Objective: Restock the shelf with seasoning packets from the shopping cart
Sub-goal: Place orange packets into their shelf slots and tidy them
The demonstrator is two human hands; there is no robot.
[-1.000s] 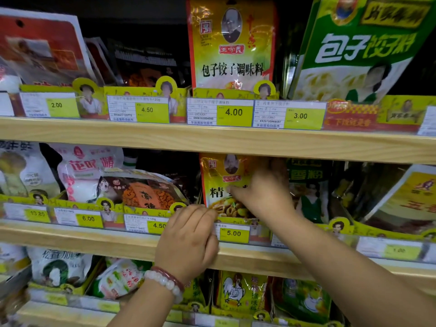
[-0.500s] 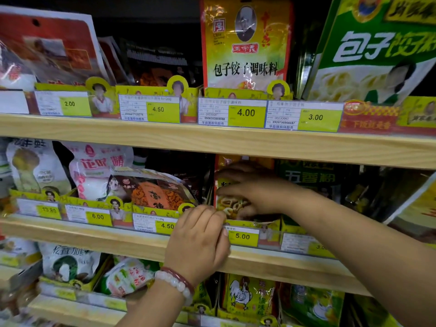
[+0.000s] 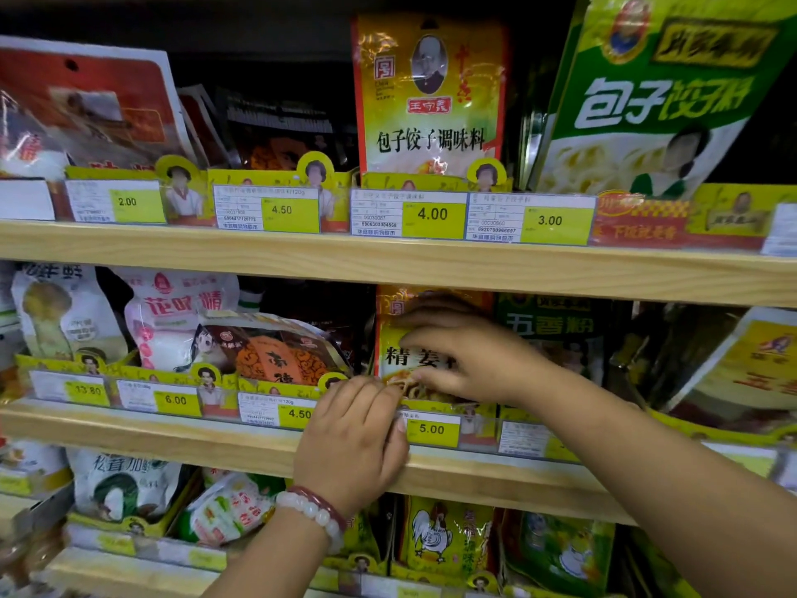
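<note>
Ginger pkt half-hidden behind right hand

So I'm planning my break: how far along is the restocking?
Done: middle shelf slots look filled. In hand: right hand seats the yellow packet above the 5.00 tag; left hand grips the rail. Left: unknown, cart out of view.

three wooden shelf boards in view; the upper board carries a row of price tags: 2.00, 4.50, 4.00, 3.00. middle board carries tags 13.80, 6.00, a second 4.50, 5.00. yellow cardboard dividers with printed figures stand behind the tags. a beaded bracelet, white and dark red strands, sits at lower centre. bottom board is blurred.
</note>
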